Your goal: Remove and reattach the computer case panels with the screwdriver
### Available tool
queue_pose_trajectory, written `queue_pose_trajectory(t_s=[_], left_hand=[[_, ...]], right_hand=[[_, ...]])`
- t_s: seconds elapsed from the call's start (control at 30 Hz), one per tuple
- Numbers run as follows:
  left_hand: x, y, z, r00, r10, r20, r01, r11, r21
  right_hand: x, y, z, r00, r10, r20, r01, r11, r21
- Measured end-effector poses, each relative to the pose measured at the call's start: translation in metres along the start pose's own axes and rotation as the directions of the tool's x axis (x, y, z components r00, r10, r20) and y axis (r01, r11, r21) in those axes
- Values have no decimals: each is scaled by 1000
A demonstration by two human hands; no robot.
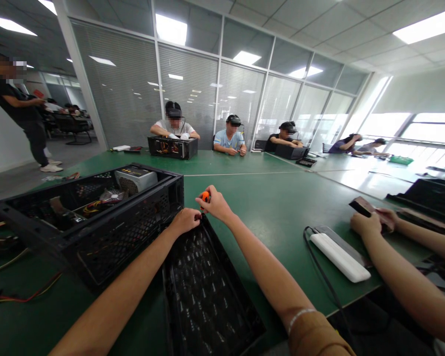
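My right hand (215, 203) is closed around a screwdriver with an orange handle (205, 197). The tool points down at the far end of a long black computer case panel (211, 291), which lies in front of me with its hollow, perforated side up. At that same end my left hand (187, 219) has its fingers curled onto the panel's corner, close to the screwdriver tip; any screw there is too small to see. Left of the panel lies an opened black computer case (118, 247), showing a silver power supply (136, 179), a fan (111, 196) and wires.
A white power bank (339, 257) with a black cable lies to the right, beside a co-worker's hands holding a phone (365, 207). Loose cables (25, 296) lie at left. Other people sit across the green table (267, 198), one behind another computer case (173, 147).
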State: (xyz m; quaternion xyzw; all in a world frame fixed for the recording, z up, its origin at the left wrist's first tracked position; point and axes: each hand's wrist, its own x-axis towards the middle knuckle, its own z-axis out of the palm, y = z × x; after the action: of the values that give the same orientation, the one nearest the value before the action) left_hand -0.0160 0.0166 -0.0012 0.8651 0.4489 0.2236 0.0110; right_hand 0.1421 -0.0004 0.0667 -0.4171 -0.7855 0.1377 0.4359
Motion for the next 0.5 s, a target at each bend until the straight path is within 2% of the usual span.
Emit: queue_pose_trajectory(t_s=[0.13, 0.27, 0.5], left_hand=[[1, -1, -1, 1000, 9, -3, -10, 999, -42], [2, -2, -2, 1000, 18, 16, -17, 997, -69], [2, -2, -2, 1000, -14, 26, 16, 998, -64]], right_hand=[[1, 2, -2, 999, 6, -43, -7, 1000, -3], [1, 0, -5, 1000, -7, -21, 7, 1000, -19], [1, -6, -10, 992, -127, 24, 129, 987, -97]])
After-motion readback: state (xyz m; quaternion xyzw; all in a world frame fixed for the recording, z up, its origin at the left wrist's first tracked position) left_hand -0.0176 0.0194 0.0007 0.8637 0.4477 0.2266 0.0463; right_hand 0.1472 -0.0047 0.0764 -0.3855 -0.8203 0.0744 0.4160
